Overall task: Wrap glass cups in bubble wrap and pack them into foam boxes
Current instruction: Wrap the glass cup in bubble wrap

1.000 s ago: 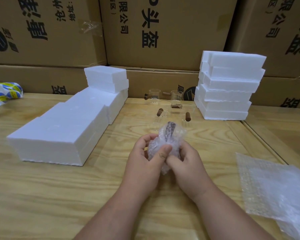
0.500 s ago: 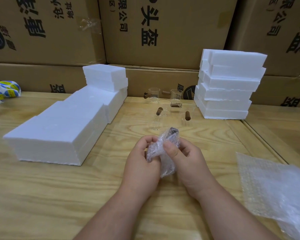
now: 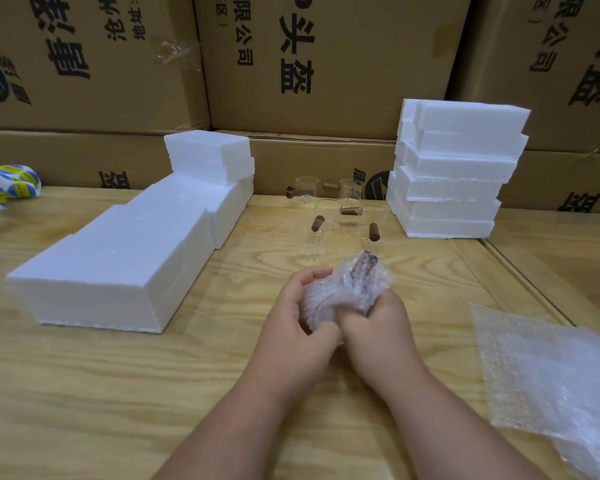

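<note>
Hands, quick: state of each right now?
Left hand: closed around the bubble-wrapped cup.
Right hand: closed on the same wrapped cup, pinching the wrap.

Two bare forearms enter from the bottom edge. Left hand [image 3: 297, 327] and right hand [image 3: 378, 327]: no gloves, rings, watch or bands seen. No sleeve within view on either arm. Nails short, unpainted where visible.

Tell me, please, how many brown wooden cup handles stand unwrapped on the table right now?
5 brown wooden handles: two at the back, one sideways in the middle, one front left, one front right. Others may hide behind the bubble-wrapped cup.
</note>
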Available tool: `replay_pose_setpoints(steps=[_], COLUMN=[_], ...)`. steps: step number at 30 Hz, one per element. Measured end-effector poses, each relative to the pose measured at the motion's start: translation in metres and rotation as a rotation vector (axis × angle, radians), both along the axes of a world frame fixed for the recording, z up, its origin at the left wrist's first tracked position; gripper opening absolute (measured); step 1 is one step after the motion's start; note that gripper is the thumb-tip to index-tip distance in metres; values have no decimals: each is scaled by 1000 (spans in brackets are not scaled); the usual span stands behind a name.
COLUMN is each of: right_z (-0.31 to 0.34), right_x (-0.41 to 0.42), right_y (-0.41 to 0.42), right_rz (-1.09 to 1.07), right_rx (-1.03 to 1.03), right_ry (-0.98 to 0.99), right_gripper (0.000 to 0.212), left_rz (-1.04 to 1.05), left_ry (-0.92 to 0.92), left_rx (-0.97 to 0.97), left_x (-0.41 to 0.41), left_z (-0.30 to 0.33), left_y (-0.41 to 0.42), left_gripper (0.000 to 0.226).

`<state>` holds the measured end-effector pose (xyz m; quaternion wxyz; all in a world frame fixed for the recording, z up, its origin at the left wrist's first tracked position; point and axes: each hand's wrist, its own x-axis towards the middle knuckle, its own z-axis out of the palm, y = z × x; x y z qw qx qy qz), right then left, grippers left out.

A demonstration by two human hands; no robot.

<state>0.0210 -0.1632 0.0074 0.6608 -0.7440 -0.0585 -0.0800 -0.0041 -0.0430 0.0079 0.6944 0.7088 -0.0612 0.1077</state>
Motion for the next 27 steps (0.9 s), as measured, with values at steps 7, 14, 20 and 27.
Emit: replay_pose_setpoints(steps=[7, 14, 20, 27], right_z=[3, 3, -3, 11], right_x=[-5, -6, -5, -10], right_y=[7, 13, 6, 12], right_rz=[39, 87, -43, 163], right_rx=[12, -212, -87, -170], right_ry=[-120, -149, 56, -140], right_gripper=[34, 23, 23, 45], left_rz=[137, 297, 208, 292], left_ry=[-14, 0, -62, -5], left_rx=[53, 17, 121, 30], left_x=[2, 2, -5, 0], left_z=[2, 3, 7, 4], left_y=[1, 3, -4, 3], left_gripper=[58, 56, 64, 56])
